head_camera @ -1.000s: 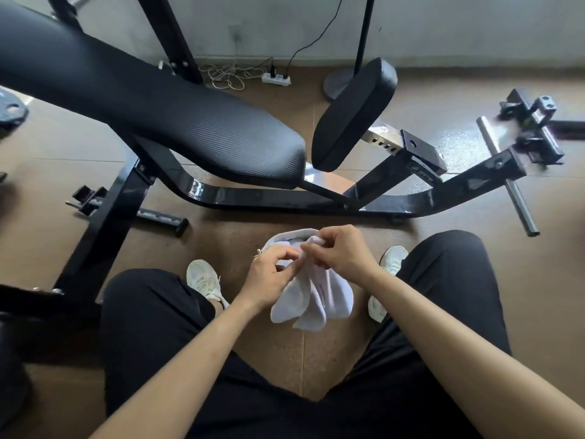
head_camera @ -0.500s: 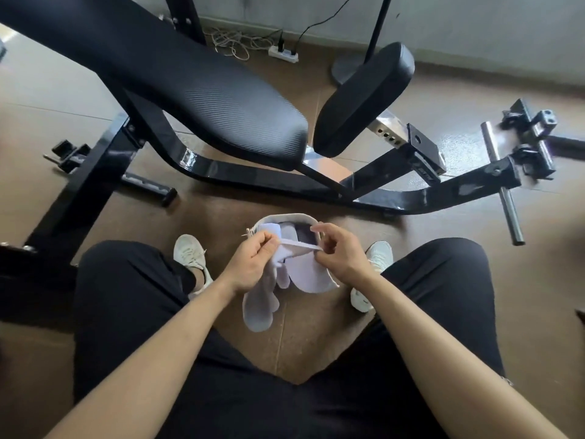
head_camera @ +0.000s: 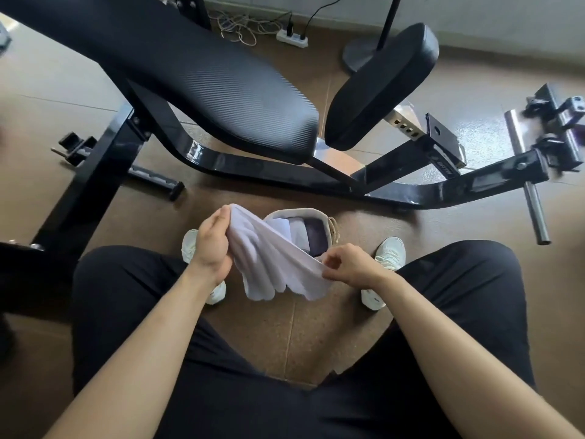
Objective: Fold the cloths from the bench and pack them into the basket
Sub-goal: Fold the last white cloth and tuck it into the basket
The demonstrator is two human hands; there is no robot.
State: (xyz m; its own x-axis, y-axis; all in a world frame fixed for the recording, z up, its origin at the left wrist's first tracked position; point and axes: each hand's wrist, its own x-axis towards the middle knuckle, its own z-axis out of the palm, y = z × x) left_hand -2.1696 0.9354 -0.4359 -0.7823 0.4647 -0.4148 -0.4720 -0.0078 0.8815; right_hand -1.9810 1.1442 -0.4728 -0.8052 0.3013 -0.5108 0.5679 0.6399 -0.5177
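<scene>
Left hand (head_camera: 212, 240) grips white cloth (head_camera: 272, 264) | right hand (head_camera: 346, 264) pinches its edge | cloth hangs over basket (head_camera: 311, 214) | tip: pull flat, match corners.

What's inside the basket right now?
The basket holds folded pale cloths and a dark cloth beside them. Its near left part is hidden by the white cloth that the left hand and right hand hold, so the count is unclear.
</scene>
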